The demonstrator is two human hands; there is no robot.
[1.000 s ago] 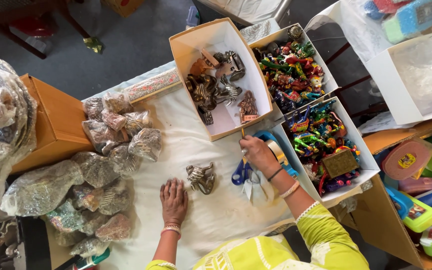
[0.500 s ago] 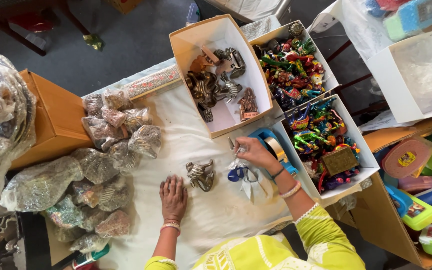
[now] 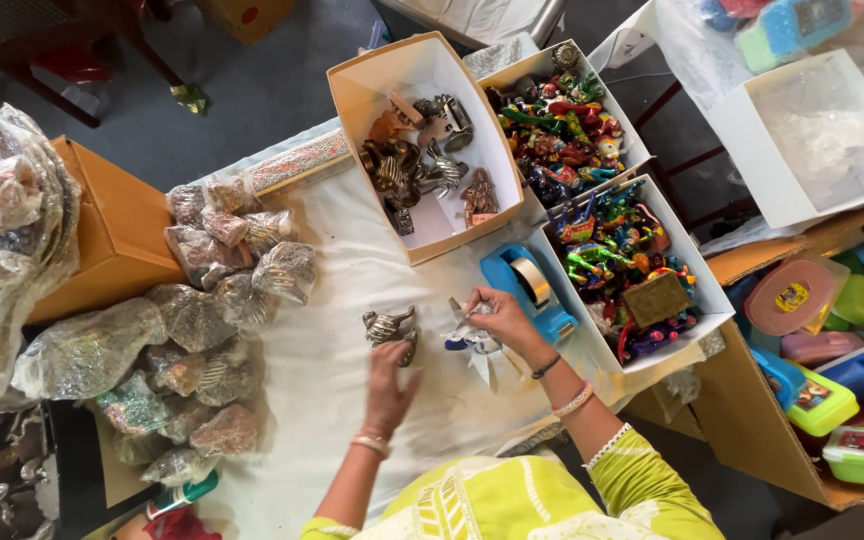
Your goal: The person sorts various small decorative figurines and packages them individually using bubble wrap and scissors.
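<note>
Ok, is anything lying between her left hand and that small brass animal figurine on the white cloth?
Nothing visible. The left hand is right at the small brass animal figurine, fingers reaching its lower edge on the white cloth. The blue-handled scissors lie off to the side, under the right hand.

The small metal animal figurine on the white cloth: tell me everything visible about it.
The small metal animal figurine looks like dull brass-grey cast metal with ribbed, striped bands on its body. It lies on the white cloth, left of the blue tape dispenser. The left hand reaches it from below, fingers at its lower edge. Finer detail is blurred.
</note>
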